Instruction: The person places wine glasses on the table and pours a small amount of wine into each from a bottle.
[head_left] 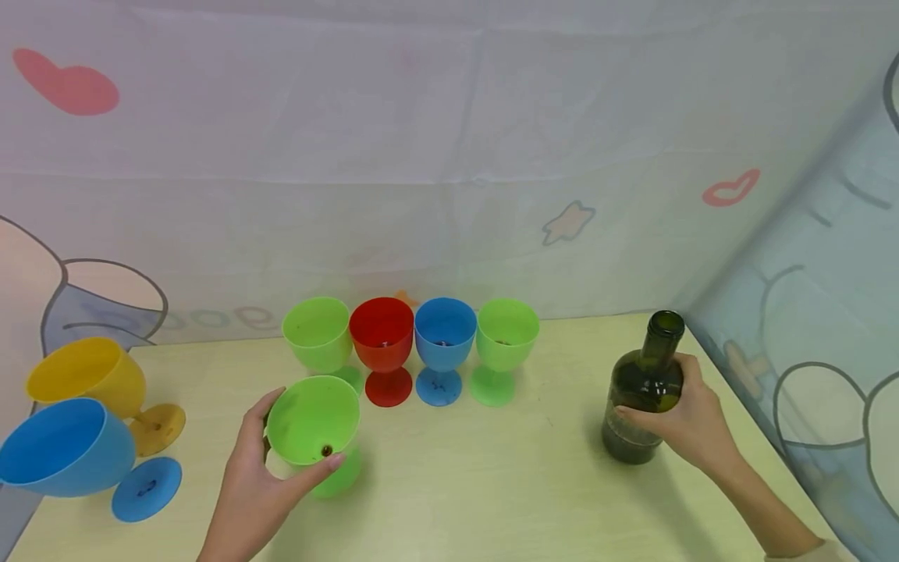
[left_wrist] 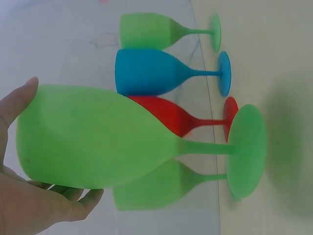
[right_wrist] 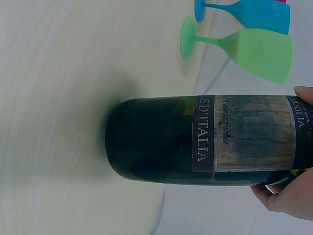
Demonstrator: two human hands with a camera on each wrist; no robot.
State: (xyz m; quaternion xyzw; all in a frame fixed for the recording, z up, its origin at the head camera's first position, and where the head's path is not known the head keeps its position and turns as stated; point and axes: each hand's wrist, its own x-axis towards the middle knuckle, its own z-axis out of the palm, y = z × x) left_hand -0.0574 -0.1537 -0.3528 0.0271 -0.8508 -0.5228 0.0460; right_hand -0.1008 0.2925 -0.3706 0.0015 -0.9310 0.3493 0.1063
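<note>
A light green plastic goblet (head_left: 314, 417) is in my left hand (head_left: 263, 488), thumb on the near side of its bowl and fingers round the far side. A small dark spot shows inside the bowl. In the left wrist view its green foot (left_wrist: 247, 152) hangs over the table, a shadow beyond it. At the right, my right hand (head_left: 691, 417) grips a dark green wine bottle (head_left: 632, 380) round its upper body. The bottle is upright, uncorked and leaning slightly. Its label (right_wrist: 254, 133) faces the right wrist camera, and its base is close over the table.
Along the back stand a green goblet (head_left: 318, 336), a red goblet (head_left: 382, 336), a blue goblet (head_left: 445, 334) and another green goblet (head_left: 507, 336). A yellow goblet (head_left: 91, 375) and a second blue goblet (head_left: 70, 449) stand at the left. A printed cloth (head_left: 449, 140) hangs behind the table.
</note>
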